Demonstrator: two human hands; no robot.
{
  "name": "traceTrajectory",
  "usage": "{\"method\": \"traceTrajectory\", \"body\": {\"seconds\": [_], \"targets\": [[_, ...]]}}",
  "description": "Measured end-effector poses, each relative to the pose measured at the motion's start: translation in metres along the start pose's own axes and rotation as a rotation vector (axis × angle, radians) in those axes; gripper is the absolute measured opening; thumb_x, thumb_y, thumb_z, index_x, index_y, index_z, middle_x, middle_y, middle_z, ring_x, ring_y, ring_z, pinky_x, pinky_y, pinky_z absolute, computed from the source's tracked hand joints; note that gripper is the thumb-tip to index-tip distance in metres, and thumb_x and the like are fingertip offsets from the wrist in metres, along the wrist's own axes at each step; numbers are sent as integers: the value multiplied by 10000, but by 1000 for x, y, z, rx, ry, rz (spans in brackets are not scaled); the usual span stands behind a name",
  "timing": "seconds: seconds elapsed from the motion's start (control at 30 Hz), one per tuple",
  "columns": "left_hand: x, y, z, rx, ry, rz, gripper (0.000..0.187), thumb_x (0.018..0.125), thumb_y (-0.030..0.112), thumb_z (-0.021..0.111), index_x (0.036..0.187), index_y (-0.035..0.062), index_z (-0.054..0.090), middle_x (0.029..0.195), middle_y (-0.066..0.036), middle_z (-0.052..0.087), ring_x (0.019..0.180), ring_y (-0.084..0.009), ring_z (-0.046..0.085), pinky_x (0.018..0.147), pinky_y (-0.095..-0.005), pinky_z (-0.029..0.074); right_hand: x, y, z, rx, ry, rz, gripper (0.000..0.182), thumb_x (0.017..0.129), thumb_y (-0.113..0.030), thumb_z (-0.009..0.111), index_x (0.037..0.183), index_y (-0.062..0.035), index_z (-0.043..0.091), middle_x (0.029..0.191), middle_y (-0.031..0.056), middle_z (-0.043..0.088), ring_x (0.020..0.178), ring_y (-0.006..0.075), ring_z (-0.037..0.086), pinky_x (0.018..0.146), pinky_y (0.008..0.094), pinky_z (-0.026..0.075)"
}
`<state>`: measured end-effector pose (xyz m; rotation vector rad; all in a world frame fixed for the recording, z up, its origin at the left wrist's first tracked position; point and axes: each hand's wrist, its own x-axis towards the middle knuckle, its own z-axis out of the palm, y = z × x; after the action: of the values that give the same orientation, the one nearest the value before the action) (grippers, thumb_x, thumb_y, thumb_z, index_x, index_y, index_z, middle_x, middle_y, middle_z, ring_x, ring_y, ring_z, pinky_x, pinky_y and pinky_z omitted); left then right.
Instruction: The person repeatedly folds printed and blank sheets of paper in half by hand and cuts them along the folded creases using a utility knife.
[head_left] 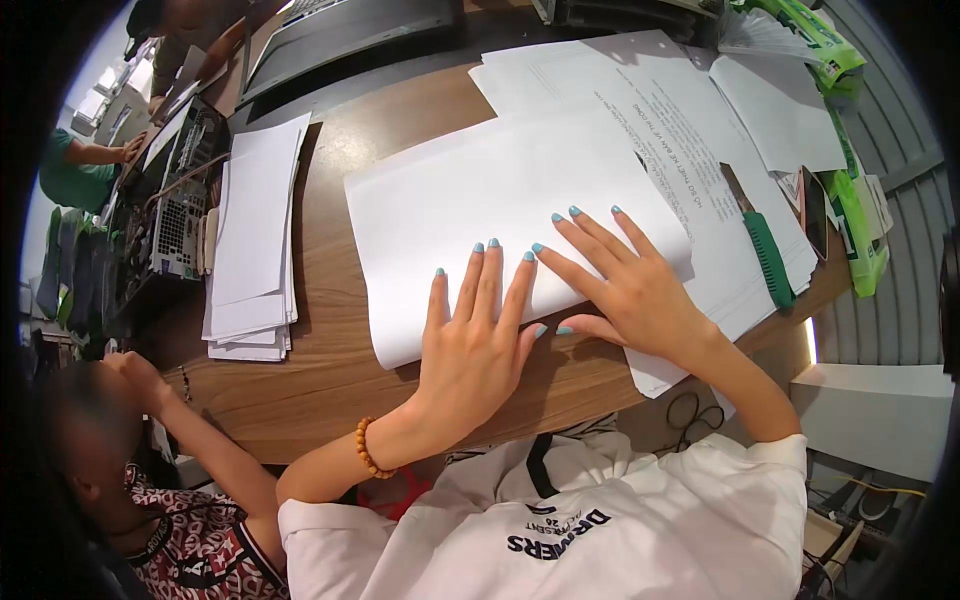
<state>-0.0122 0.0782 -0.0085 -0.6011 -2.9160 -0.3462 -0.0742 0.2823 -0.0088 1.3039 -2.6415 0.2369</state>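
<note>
Both hands flat, fingers spread, gripping nothing. Left hand (475, 345) presses palm-down on the near edge of a blank white sheet (480, 200) lying mid-desk; right hand (625, 290) lies flat on the same sheet's right part, just beside the left, thumbs nearly touching. The sheet overlaps a printed paper stack (690, 130) to its right. Green-handled cutter (765, 255) sits on that stack's right edge, phone (814, 212) just beyond it. Separate paper pile (255, 240) lies at the left of the wooden desk (320, 380). Another person (150, 480) sits at lower left, well apart from the sheet.
</note>
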Motion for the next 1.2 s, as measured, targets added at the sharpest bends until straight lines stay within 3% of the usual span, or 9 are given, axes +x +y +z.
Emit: {"method": "traceTrajectory", "body": {"seconds": [0.27, 0.4, 0.53, 1.2], "targets": [[4, -9, 4, 15, 9, -27, 547, 883, 169, 504, 1403, 88, 356, 1394, -231, 368, 1305, -382, 345, 1047, -533, 265, 8, 8, 4, 1, 18, -13, 651, 805, -509, 592, 1322, -134, 466, 1335, 170, 464, 1263, 305, 418, 1049, 511, 297], [6, -10, 7, 21, 4, -38, 531, 891, 155, 469, 1406, 93, 353, 1403, -235, 355, 1312, -386, 333, 1054, -533, 253, 8, 9, 5, 24, -40, 10, 699, 781, -476, 614, 1358, -129, 428, 1410, 158, 387, 1310, 308, 364, 1075, 507, 261], [6, -11, 8, -8, 13, -50, 532, 889, 148, 468, 1405, 94, 352, 1407, -239, 345, 1318, -388, 322, 1056, -530, 251, 12, 12, 6, -14, 4, -17, 655, 805, -522, 586, 1323, -141, 466, 1342, 163, 463, 1270, 297, 416, 1054, 504, 295], [10, -11, 10, -14, 19, -77, 540, 891, 151, 471, 1410, 86, 341, 1407, -279, 318, 1331, -403, 294, 1054, -533, 249, 17, 16, 8, -31, -16, -18, 657, 809, -540, 566, 1330, -152, 463, 1365, 153, 447, 1281, 290, 408, 1059, 506, 288]]}}
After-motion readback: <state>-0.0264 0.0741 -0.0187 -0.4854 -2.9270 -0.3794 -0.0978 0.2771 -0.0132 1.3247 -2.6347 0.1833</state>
